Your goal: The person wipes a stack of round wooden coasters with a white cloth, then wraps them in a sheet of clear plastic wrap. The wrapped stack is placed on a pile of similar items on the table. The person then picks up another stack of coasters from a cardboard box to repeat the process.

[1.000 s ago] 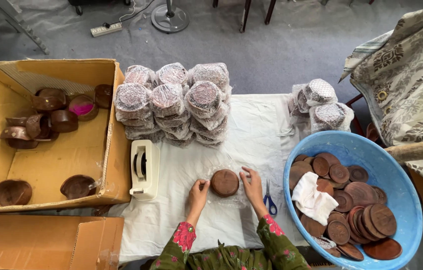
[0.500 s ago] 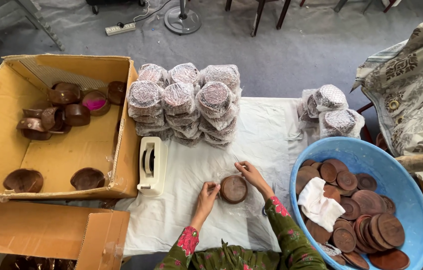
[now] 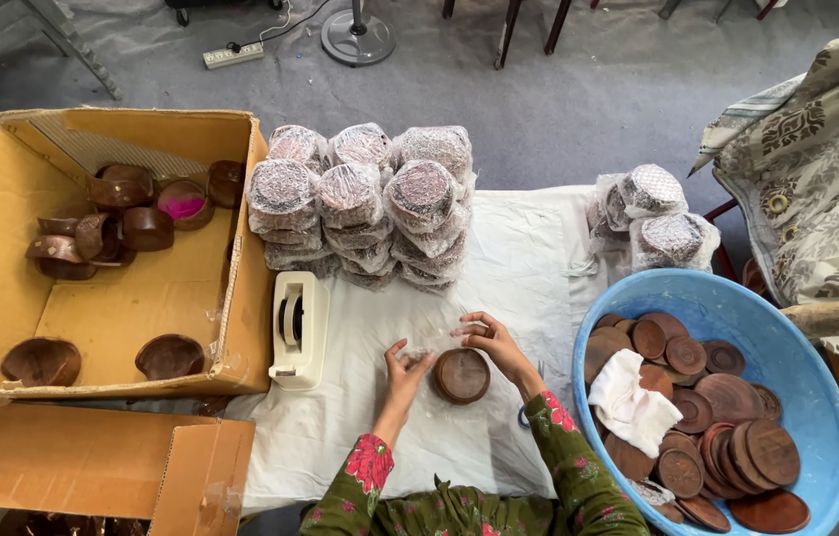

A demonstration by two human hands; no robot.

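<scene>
Now, in the head view, both hands sit lower on the white surface [image 3: 528, 248] than a second ago, with a round brown wooden disc [image 3: 461, 375] lying flat between them. A second ago the hands cupped the disc from both sides; now the left hand [image 3: 401, 372] has come off it and stands just left of it, fingers spread and lifted, pinching a thin clear film [image 3: 431, 347] at its tips. The right hand [image 3: 494, 342] arches over the disc's upper right edge, its fingertips pressed together on the same film above the disc. Judging from this, the film is being drawn over the disc, so the wrapping has moved from holding to covering.

Left of the left hand stands a white tape dispenser [image 3: 298, 328], and beyond it an open cardboard box [image 3: 122, 298] with dark wooden bowls. Ahead of both hands rises a stack of wrapped discs [image 3: 365, 203]. Right of the right hand a blue tub [image 3: 816, 377] holds bare discs and a white cloth [image 3: 636, 402].
</scene>
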